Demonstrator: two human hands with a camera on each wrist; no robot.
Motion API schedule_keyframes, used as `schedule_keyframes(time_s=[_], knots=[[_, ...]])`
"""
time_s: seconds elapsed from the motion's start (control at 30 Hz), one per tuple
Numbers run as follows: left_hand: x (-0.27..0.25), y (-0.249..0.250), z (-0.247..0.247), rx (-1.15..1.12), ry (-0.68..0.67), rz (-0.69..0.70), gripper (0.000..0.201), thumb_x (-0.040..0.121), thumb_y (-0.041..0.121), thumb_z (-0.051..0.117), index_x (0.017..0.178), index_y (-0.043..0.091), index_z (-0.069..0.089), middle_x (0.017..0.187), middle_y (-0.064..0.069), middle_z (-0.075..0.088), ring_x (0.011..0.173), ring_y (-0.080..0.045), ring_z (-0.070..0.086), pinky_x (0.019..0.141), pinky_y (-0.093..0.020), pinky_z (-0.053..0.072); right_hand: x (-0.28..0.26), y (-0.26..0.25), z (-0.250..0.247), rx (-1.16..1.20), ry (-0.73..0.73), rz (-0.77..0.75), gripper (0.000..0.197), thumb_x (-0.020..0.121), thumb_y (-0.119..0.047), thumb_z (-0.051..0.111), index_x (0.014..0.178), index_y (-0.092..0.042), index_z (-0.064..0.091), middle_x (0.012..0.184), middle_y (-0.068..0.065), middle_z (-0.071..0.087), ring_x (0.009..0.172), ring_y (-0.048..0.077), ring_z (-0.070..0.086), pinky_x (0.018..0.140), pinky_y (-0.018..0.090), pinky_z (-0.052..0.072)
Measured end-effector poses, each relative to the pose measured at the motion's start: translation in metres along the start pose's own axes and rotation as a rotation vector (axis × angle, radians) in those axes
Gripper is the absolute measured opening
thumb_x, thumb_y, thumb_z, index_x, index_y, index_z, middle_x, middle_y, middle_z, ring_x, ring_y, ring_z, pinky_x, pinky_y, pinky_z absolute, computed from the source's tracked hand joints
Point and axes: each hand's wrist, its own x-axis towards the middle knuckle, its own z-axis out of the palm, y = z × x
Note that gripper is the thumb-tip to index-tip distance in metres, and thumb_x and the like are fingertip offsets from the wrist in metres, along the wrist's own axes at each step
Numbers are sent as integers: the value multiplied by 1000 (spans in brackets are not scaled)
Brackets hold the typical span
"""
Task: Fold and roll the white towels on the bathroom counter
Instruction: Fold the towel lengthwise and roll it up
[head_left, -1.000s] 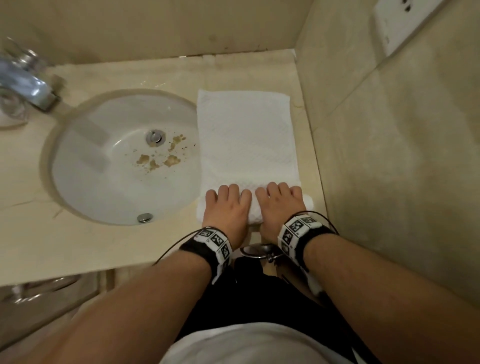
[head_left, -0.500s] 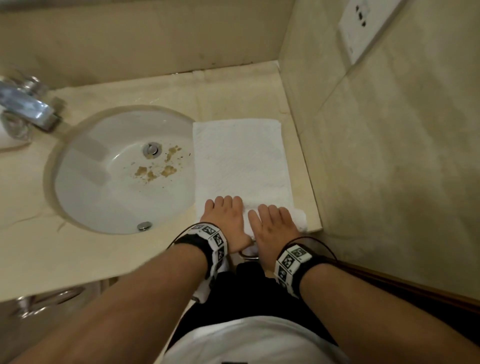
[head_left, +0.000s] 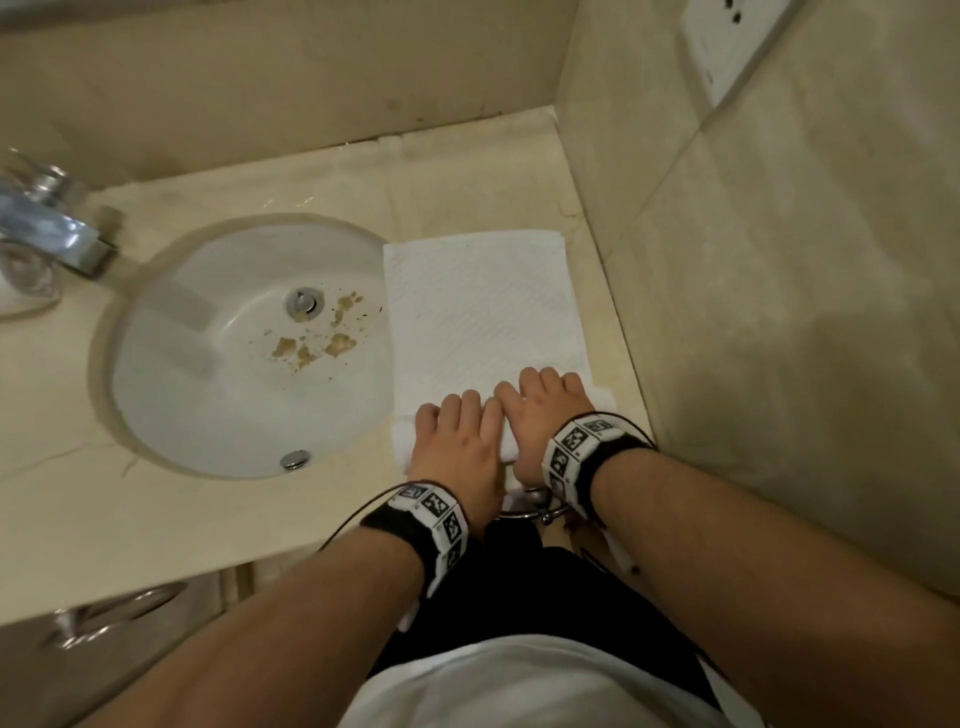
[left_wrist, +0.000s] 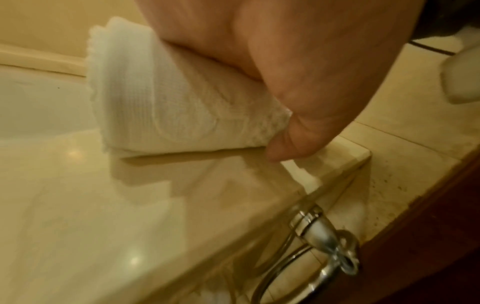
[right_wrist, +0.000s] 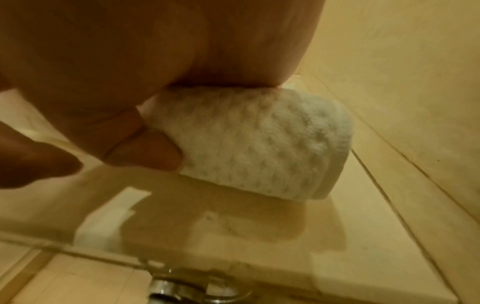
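Note:
A white towel lies flat on the beige counter, between the sink and the right wall. Its near end is wound into a roll, also seen in the right wrist view. My left hand grips the roll's left half, fingers curled over the top and thumb against the near side. Beside it, my right hand grips the right half the same way, thumb pressed on the roll. The roll's ends stick out on both sides of the hands.
An oval sink with brown crumbs near the drain lies left of the towel. A chrome faucet stands far left. The tiled wall with an outlet runs close on the right. A chrome towel ring hangs below the counter's edge.
Both hands have worked the roll a little further away from me, so the flat part is shorter. The right hand now sits slightly ahead of the left.

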Motion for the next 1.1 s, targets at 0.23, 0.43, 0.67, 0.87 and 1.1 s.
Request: schedule_keyframes(time_s=[0.23, 0.43, 0.67, 0.87, 1.1], knots=[[28, -8, 1, 22, -50, -38, 65, 66, 45, 69, 119, 19, 40, 114, -6, 44, 101, -28, 41, 88, -45, 33, -4, -3, -5, -32, 153, 6, 63, 60, -42, 61, 115, -19, 43, 112, 5, 42, 100, 27, 42, 89, 41, 34], [41, -13, -3, -12, -53, -57, 62, 66, 39, 69, 116, 21, 37, 117, -5, 43, 106, -29, 42, 88, -45, 34, -17, -3, 24, -16, 219, -2, 94, 42, -40, 75, 126, -7, 50, 119, 18, 50, 100, 36, 49, 91, 48, 32], [64, -33, -19, -171, -137, -62, 77, 61, 72, 65, 117, 26, 40, 117, -1, 48, 110, -26, 45, 95, -45, 40, 21, 8, -19, -17, 14, 3, 74, 61, -41, 69, 127, -25, 39, 120, 4, 43, 109, 27, 41, 93, 44, 33], [50, -37, -13, -14, -9, -85, 72, 57, 44, 75, 116, 18, 44, 109, -8, 48, 98, -31, 45, 82, -44, 37, 58, 20, -57, 62, -227, -9, 82, 58, -58, 46, 131, -22, 42, 129, 7, 48, 119, 29, 44, 101, 46, 32], [79, -50, -27, -30, -111, -79, 77, 69, 50, 77, 128, 21, 36, 125, -9, 48, 115, -32, 45, 92, -46, 38, 56, 19, -56, -18, -45, -44, 82, 56, -68, 32, 121, -19, 42, 120, 6, 44, 110, 28, 42, 96, 43, 31]])
